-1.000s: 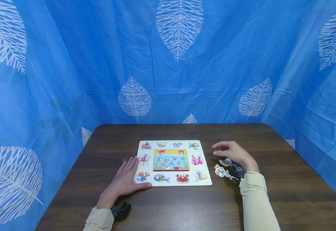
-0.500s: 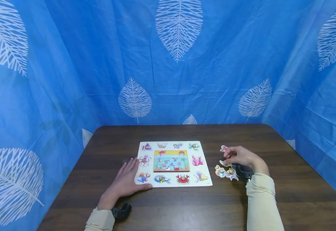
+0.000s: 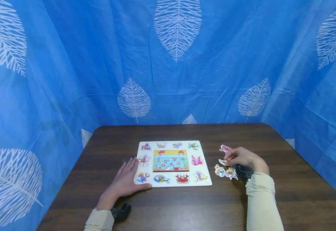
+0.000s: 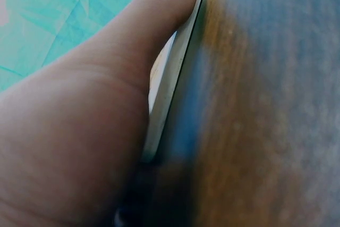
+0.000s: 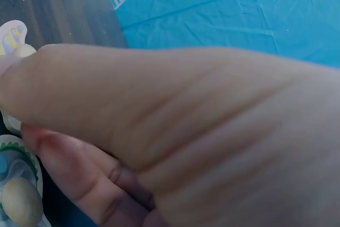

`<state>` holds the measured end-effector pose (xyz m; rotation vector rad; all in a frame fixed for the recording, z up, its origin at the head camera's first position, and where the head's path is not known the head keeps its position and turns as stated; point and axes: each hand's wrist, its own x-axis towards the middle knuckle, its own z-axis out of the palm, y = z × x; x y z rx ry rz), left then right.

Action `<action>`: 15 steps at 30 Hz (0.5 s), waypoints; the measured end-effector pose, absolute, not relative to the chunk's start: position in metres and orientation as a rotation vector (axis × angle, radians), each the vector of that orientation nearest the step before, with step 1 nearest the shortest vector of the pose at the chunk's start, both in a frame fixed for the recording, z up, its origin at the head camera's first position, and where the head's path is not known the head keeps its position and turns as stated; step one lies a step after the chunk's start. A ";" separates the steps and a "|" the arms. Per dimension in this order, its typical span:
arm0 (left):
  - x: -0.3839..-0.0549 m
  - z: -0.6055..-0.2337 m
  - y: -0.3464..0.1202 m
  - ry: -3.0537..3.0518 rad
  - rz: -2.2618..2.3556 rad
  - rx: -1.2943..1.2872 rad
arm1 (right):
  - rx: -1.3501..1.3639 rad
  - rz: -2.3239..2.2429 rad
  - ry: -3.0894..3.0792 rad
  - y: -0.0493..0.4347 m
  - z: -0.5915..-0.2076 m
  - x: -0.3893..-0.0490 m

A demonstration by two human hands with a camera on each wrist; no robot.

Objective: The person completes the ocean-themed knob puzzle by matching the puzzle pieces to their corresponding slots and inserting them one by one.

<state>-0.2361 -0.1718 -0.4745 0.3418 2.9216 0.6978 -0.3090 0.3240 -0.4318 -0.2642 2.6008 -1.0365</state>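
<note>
A wooden knob puzzle board (image 3: pixel 148 153) with sea-animal shapes around a fish-tank picture lies on the table. My left hand (image 3: pixel 124 179) rests at its left side, fingers spread, the thumb (image 4: pixel 164 6) along the near edge. Right of the board, my right hand (image 3: pixel 244 158) pinches a small pale puzzle piece (image 3: pixel 221 162) between thumb and fingertips. That hand's thumb (image 5: pixel 79 83) hides much of the pinch in the right wrist view. Close by lie a pink piece (image 3: pixel 224 148), an orange-and-blue piece (image 3: pixel 217 172) and a purple-and-yellow piece (image 3: pixel 233 175).
The dark wooden table (image 3: pixel 179 211) extends around the board. A blue curtain (image 3: pixel 214 64) with white leaf prints hangs behind it and along both sides. Several pieces sit in the board, among them a red crab (image 3: pixel 182 181) and a striped blue fish (image 3: pixel 166 180).
My right hand has come down and back to the right onto the loose pieces, its fingers closing together. The pale piece has shifted slightly left. My left hand stays where it was.
</note>
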 end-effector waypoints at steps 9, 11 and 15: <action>-0.237 -0.476 -0.172 2.915 0.700 0.344 | -0.242 -0.950 2.642 0.322 -0.431 -0.309; -0.237 -0.476 -0.172 2.912 0.702 0.339 | -0.240 -0.937 2.648 0.321 -0.431 -0.309; -0.237 -0.476 -0.172 2.911 0.702 0.343 | -0.244 -0.920 2.657 0.320 -0.432 -0.311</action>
